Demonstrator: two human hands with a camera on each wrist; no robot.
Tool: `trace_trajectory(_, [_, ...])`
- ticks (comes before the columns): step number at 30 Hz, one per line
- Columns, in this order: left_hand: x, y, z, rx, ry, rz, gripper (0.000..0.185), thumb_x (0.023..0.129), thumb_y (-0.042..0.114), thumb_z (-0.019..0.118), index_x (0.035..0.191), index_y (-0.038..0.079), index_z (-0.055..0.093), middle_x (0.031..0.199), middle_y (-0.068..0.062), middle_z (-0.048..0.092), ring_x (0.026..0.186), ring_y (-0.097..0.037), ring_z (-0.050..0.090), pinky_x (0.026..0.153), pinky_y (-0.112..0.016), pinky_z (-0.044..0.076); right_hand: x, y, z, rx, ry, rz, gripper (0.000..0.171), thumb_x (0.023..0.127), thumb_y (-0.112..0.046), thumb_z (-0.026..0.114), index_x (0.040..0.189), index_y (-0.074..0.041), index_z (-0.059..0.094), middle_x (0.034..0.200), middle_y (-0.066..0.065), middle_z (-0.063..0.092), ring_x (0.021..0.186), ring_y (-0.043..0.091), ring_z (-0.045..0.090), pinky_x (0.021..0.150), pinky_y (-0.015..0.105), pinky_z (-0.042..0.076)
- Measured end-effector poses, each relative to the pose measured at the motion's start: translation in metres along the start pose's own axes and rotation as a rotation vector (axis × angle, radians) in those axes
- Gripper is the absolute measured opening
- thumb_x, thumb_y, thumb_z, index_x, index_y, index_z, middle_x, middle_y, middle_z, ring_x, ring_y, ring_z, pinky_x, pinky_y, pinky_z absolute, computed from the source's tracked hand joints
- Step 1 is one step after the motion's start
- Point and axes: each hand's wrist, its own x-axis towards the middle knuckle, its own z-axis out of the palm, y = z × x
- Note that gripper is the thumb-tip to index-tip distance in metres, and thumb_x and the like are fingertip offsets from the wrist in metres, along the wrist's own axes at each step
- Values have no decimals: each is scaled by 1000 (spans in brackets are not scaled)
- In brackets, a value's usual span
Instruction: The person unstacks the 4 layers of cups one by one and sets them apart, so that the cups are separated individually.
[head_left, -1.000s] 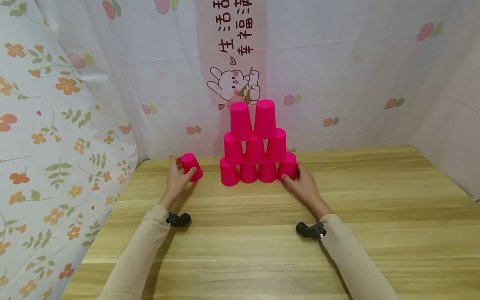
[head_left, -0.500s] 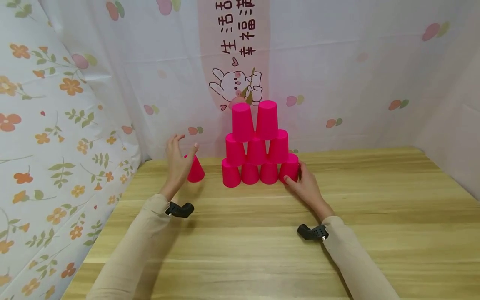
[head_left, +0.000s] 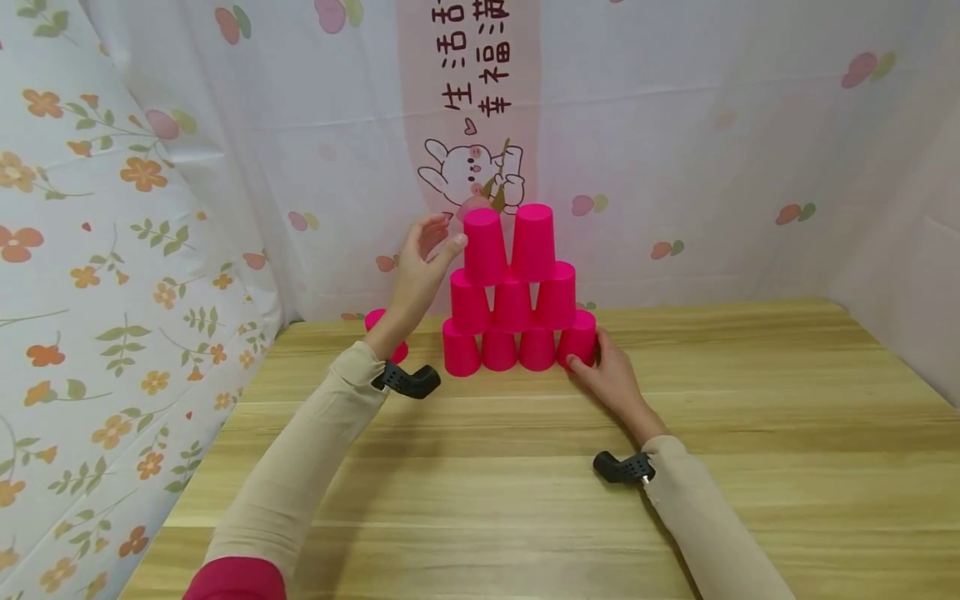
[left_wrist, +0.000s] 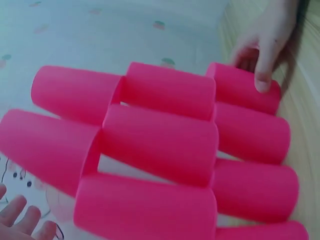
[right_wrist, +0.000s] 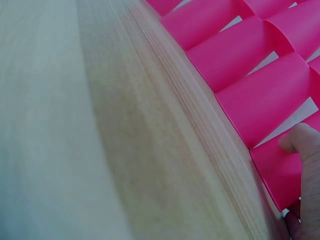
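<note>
Currently left hand (head_left: 420, 262) raised, fingers spread loose, thumb tip at upper-left cup of pink plastic cup pyramid (head_left: 517, 292) on wooden table (head_left: 570, 467). Right hand (head_left: 611, 375) grips bottom-right cup (head_left: 579, 337). Lone pink cup (head_left: 378, 321) behind left wrist.

Cup pyramid (head_left: 513, 292) blocks centre; table (head_left: 750, 417) free right & front.
</note>
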Motion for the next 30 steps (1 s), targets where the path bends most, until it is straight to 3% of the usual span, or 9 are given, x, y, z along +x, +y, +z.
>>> trace_trajectory(8, [13,2,17,35,-28,-12,79,81,17,67,143,3,19,139,-14,37,125,-23,38,101,-41,36,4,0,4,5,-5,-5,55,83,-19,65,128,5,42,107,22,59,92,33,57,78,43,46])
trace_trajectory(18, [15,0,24,63,-87,-12,61,83,10,66,133,1,31,129,-14,48,115,-25,47,93,-34,44,2,1,2,3,-7,17,58,83,-19,65,130,5,40,111,24,58,97,34,56,82,45,46])
trace_trajectory(30, [18,-2,25,86,-106,-16,60,82,9,66,131,1,32,124,-15,51,111,-24,50,91,-32,45,3,2,1,4,-16,8,57,84,-19,64,130,6,40,112,24,57,98,35,56,83,46,46])
